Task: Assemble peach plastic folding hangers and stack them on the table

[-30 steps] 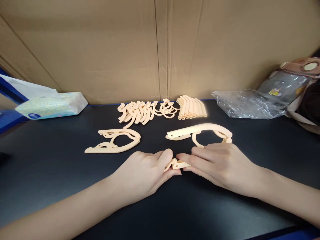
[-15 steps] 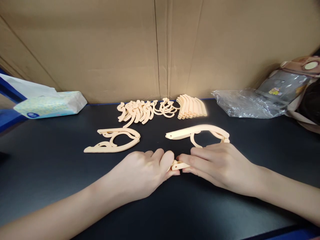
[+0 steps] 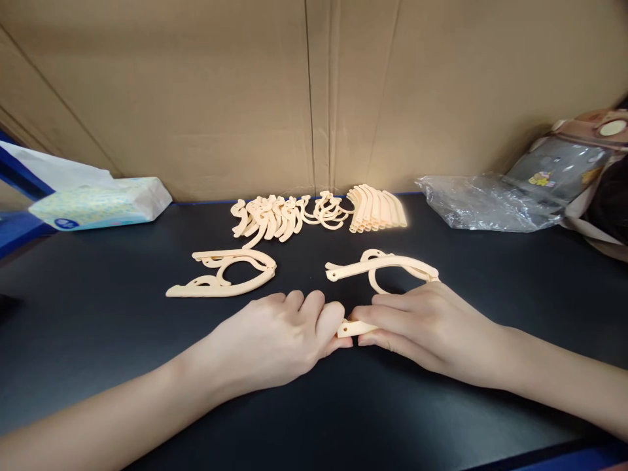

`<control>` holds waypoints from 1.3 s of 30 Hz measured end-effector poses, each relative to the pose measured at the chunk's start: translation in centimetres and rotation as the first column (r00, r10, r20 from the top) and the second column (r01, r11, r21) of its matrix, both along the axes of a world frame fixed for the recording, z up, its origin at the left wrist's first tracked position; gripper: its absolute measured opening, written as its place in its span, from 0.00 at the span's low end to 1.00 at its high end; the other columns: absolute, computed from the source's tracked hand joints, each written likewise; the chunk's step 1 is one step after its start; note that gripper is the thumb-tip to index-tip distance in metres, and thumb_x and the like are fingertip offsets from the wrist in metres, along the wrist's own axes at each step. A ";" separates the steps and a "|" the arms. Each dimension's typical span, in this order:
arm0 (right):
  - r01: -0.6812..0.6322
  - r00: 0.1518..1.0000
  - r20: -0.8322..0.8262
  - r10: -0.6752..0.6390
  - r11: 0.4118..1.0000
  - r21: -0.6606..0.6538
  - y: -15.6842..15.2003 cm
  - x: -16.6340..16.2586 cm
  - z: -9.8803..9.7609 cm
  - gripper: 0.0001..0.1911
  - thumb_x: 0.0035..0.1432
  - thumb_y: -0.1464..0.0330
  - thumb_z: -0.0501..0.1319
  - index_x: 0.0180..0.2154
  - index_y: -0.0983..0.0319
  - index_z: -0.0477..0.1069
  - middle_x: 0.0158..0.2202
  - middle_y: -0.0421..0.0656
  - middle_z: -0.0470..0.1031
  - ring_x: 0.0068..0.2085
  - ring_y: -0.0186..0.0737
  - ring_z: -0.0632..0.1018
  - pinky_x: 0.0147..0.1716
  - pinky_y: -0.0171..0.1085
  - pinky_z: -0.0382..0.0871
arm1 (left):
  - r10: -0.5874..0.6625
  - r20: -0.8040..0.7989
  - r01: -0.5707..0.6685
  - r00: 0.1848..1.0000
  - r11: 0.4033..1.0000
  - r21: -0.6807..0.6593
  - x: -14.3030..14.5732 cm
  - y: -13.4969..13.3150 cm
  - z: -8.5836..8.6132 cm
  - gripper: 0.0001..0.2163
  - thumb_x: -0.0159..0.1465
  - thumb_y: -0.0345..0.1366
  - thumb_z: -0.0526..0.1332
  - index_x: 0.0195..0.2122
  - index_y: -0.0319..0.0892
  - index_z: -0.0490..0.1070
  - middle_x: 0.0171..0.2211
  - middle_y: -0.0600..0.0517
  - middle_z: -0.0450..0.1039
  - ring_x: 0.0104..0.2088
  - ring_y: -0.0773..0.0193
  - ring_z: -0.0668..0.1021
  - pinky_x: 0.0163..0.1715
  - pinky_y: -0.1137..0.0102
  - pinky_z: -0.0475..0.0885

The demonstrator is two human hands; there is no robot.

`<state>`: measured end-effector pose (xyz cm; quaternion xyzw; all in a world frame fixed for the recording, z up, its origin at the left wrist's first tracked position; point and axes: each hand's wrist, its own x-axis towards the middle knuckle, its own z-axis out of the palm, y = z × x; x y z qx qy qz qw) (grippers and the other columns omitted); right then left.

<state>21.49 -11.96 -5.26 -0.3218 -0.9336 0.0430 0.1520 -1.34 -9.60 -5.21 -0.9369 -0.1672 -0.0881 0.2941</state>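
Observation:
My left hand [image 3: 279, 337] and my right hand [image 3: 426, 324] meet at the middle of the black table [image 3: 98, 353], both closed on one cream plastic folding hanger [image 3: 380, 267]. Its lower arm end [image 3: 354, 328] shows between my fingertips. Its upper arm and hook loop rise behind my right hand, tilted up off the table. A second folded hanger [image 3: 226, 275] lies flat to the left of my hands. At the back lies a pile of cream hooks [image 3: 275, 219] and a stack of cream arms [image 3: 375, 209].
A cardboard wall [image 3: 314, 91] closes off the back. A tissue pack [image 3: 98, 203] sits at the far left. Crumpled clear plastic [image 3: 483, 203] and a bag with a bottle [image 3: 574, 163] lie at the far right. A blue edge runs along the table's front right.
The hanger's upper arm has swung up and narrowed, its hook loop now standing above the arm. My left fingers have curled tighter over the lower arm's end.

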 end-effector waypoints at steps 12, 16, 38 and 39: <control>0.039 0.999 -0.033 -0.043 0.992 -0.119 0.1 0.2 0.2 0.17 0.69 0.64 0.48 0.40 0.61 0.74 0.27 0.39 0.72 0.25 0.31 0.72 0.26 0.31 0.61 | 0.005 0.022 -0.006 1.000 0.999 0.052 0.1 0.0 0.1 0.12 0.70 0.37 0.48 0.29 0.41 0.59 0.22 0.56 0.62 0.18 0.65 0.67 0.16 0.68 0.57; 0.035 0.999 -0.008 -0.037 0.986 -0.165 0.3 0.3 0.2 0.16 0.69 0.64 0.48 0.42 0.60 0.74 0.30 0.40 0.74 0.28 0.32 0.74 0.27 0.31 0.61 | -0.016 0.016 0.015 1.000 0.998 0.057 0.0 0.2 0.1 0.12 0.71 0.36 0.47 0.29 0.41 0.60 0.22 0.55 0.62 0.19 0.65 0.67 0.17 0.68 0.57; 0.055 0.997 0.057 -0.052 0.997 -0.051 0.3 -0.1 -0.4 0.20 0.70 0.63 0.45 0.41 0.61 0.74 0.27 0.40 0.74 0.24 0.32 0.72 0.23 0.32 0.56 | -0.023 0.108 0.044 0.994 0.979 -0.197 0.0 0.5 -0.4 0.16 0.70 0.42 0.44 0.27 0.42 0.59 0.19 0.57 0.63 0.17 0.66 0.71 0.16 0.69 0.59; 0.055 0.997 0.061 -0.052 0.997 -0.047 0.2 -0.1 -0.4 0.20 0.70 0.63 0.45 0.42 0.61 0.74 0.27 0.40 0.74 0.24 0.32 0.73 0.23 0.32 0.56 | -0.021 0.106 0.041 0.994 0.979 -0.199 0.0 0.5 -0.4 0.16 0.70 0.42 0.44 0.27 0.42 0.59 0.19 0.56 0.63 0.17 0.66 0.70 0.16 0.69 0.59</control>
